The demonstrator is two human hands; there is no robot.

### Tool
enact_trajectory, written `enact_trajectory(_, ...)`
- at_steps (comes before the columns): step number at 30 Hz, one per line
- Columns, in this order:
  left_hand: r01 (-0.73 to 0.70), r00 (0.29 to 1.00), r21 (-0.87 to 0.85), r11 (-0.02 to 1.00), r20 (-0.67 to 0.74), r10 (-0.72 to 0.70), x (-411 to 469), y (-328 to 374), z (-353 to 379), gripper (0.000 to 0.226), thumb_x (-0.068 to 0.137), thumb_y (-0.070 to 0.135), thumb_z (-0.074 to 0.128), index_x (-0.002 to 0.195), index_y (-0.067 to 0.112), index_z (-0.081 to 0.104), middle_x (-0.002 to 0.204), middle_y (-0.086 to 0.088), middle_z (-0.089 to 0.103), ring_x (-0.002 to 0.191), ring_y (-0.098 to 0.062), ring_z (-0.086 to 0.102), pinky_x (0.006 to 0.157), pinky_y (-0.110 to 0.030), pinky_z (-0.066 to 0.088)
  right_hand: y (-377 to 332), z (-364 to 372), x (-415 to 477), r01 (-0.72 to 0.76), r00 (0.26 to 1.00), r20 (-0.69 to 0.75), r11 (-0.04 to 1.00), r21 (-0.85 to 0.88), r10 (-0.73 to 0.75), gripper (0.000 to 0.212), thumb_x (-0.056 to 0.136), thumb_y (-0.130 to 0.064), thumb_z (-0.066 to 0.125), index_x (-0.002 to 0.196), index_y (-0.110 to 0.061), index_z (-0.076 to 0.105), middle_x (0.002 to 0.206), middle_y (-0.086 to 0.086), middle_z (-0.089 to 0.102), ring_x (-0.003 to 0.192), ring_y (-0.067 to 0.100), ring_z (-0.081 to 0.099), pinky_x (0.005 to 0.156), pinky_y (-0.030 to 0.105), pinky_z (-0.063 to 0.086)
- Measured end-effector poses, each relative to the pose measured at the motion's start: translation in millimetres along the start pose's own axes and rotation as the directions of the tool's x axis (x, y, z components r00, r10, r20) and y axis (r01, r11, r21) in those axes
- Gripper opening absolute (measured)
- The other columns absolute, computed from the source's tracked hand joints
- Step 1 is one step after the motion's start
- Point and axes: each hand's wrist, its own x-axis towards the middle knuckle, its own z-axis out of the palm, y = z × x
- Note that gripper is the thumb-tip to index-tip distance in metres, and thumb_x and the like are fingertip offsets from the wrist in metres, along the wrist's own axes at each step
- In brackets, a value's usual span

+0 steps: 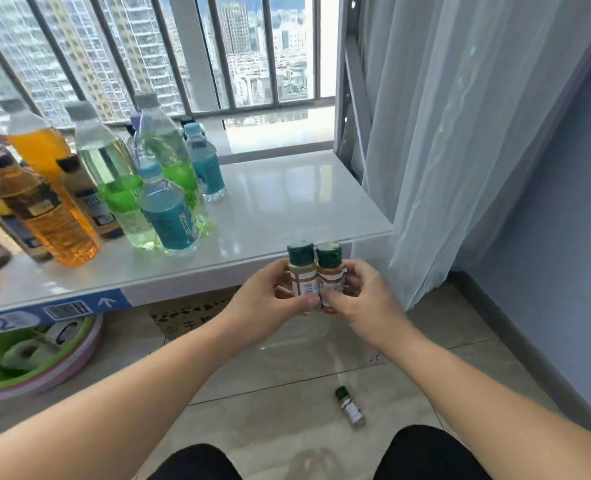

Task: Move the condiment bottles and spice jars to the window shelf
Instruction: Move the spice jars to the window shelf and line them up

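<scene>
One beige-powder jar [302, 271] gripped in left hand [263, 294] | orange-powder jar [329, 274] gripped in right hand [361, 296] | touching, upright

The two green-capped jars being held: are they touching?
Touching. The head view shows the pale jar and brown jar pressed side by side, no gap, held by the left hand and right hand.
</scene>
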Motion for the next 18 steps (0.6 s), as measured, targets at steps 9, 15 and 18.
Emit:
enact_trajectory(9, -0.040, 0.997, 0.057, 0.998, -0.060, 0.043, 10.2, 166.0, -72.5, 0.024, 0.089, 0.032, 0.078, 0.112, 0.035, 0.070, 0.107, 0.010, 0.075, 0.085, -0.010, 0.076, 0.084, -0.032, 0.058, -172.9, -38.6, 14.1, 0.067, 0.997, -0.048, 0.996, 0.056, -0.064, 0.028, 0.090, -0.017, 0.078, 0.115, -0.023, 0.068, 0.111, -0.002, 0.074, 0.088, 0.008, 0.076, 0.071, 0.020, 0.060)
enact_trajectory(15, -0.005, 0.996, 0.101, 0.995, -0.093, 0.015, 13.8, 295.9, -129.8, 0.026, 0.088, 0.031, 0.078, 0.113, 0.034, 0.069, 0.108, 0.011, 0.070, 0.081, -0.006, 0.074, 0.077, -0.025, 0.057, -308.2, -73.1, 20.6, 0.069, 0.997, -0.035, 0.997, 0.039, -0.067, 0.027, 0.092, -0.017, 0.075, 0.104, -0.037, 0.062, 0.105, -0.015, 0.071, 0.081, -0.007, 0.071, 0.061, 0.004, 0.050)
enact_trajectory(18, 0.008, 0.992, 0.131, 0.991, -0.123, 0.008, 14.5, 359.8, -160.3, 0.022, 0.087, 0.031, 0.079, 0.106, 0.035, 0.068, 0.102, 0.015, 0.070, 0.079, -0.005, 0.073, 0.070, -0.028, 0.053, -373.8, -87.8, 20.7, 0.065, 0.997, -0.041, 0.998, 0.025, -0.064, 0.025, 0.091, -0.022, 0.077, 0.105, -0.038, 0.063, 0.108, -0.014, 0.073, 0.092, 0.005, 0.072, 0.062, 0.007, 0.052)
